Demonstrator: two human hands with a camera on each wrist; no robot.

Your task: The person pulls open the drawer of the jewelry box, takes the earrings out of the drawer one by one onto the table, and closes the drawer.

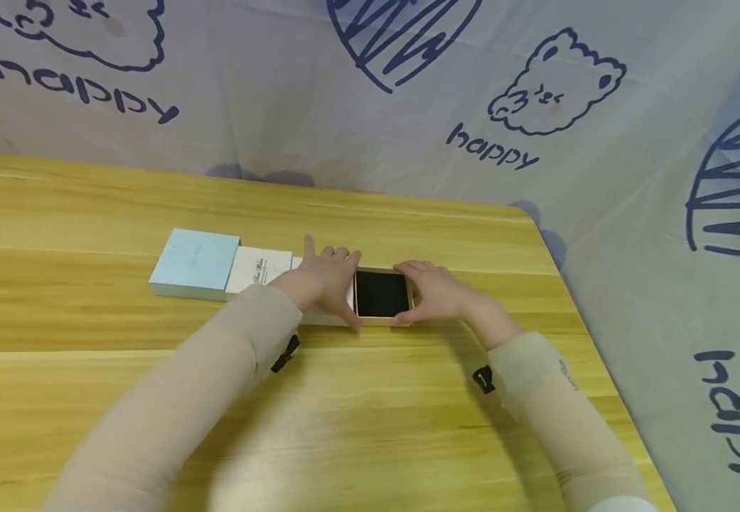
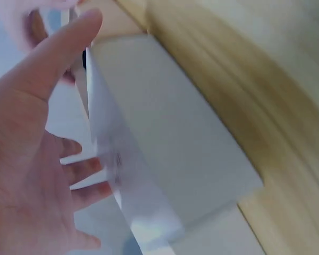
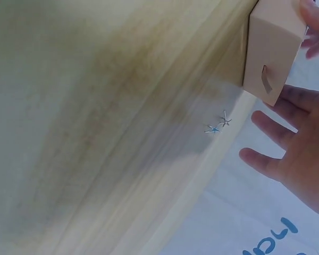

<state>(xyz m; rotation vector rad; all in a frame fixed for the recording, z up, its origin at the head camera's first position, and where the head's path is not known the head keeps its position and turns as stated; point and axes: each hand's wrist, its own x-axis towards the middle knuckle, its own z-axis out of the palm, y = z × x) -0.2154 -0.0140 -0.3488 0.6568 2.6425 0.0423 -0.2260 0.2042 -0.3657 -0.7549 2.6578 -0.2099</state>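
A tan box tray [image 1: 384,321] with a black inside [image 1: 382,294] sits between my two hands. Its left end meets a white box [image 1: 325,316]; whether the tray runs inside it cannot be told. My left hand [image 1: 326,279] spans the white box, thumb along the near side and fingers spread over the far side. My right hand [image 1: 436,290] grips the tray's right end, thumb at the near corner and fingers at the far one. A short ribbon tab [image 3: 266,79] hangs from that end. Left of these lie a white box with script [image 1: 261,264] and a light blue box [image 1: 197,259].
All the boxes lie in one row on a wooden table [image 1: 370,427]. A cloth [image 1: 267,107] with drawings hangs behind the far edge. Two small star-shaped things [image 3: 219,123] show near the table's edge. Black straps [image 1: 483,379] hang below my wrists.
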